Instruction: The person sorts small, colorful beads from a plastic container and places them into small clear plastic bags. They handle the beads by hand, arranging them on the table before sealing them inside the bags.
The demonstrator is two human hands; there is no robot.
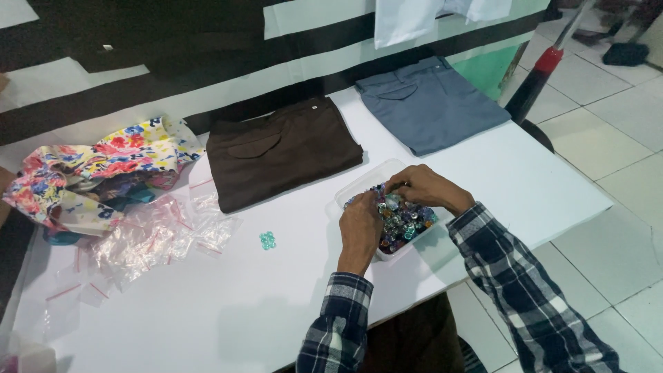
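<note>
Both hands reach into a clear plastic tub [359, 181] full of small shiny multicoloured gems [404, 222] on a white table [228, 304]. My left hand [360, 224] rests on the tub's near-left side, fingers curled down into the gems. My right hand [425, 188] lies over the far side, fingertips pinched among the gems. Whether either hand holds a gem is hidden. A small cluster of green gems [267, 240] lies on the table left of the tub.
Folded brown trousers [280, 148] and folded grey-blue trousers [428, 103] lie at the table's far edge. Floral fabric [97, 169] and several small clear zip bags [152, 235] sit at the left. A red-and-black pole [539, 76] stands beyond the right corner, over tiled floor.
</note>
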